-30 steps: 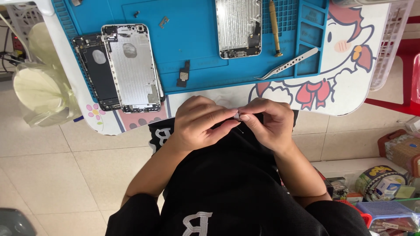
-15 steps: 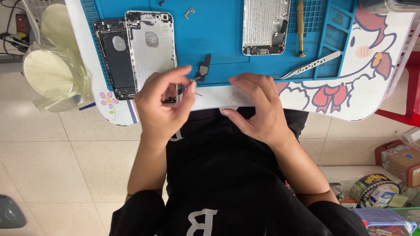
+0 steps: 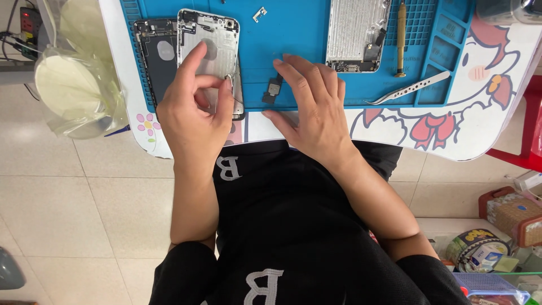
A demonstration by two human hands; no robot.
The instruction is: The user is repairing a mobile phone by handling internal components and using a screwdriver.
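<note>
Pale floor tiles lie beneath a small white worktop (image 3: 497, 130) with a cartoon print, on which a blue repair mat (image 3: 293, 34) is spread. Nearest the person, the left hand (image 3: 195, 116) hovers over the mat's near edge, thumb and forefinger pinched on what looks like a tiny metal part (image 3: 228, 77), too small to identify, the other fingers loosely curled. Just beyond it lies a silver phone housing (image 3: 212, 45), inside up, overlapping a dark phone panel (image 3: 158, 56) on its left. The right hand (image 3: 313, 110) lies open and flat, fingers spread on the mat's near edge, fingertips beside a small black component (image 3: 273, 88). Further off sit a second silver housing (image 3: 355, 34), a brass-handled screwdriver (image 3: 401, 39) and metal tweezers (image 3: 409, 90). Handling such a small piece well probably calls for a light, steady pinch, the wrist braced against the worktop's edge, and the work kept low over the mat so a dropped part lands there, not on the floor.
</note>
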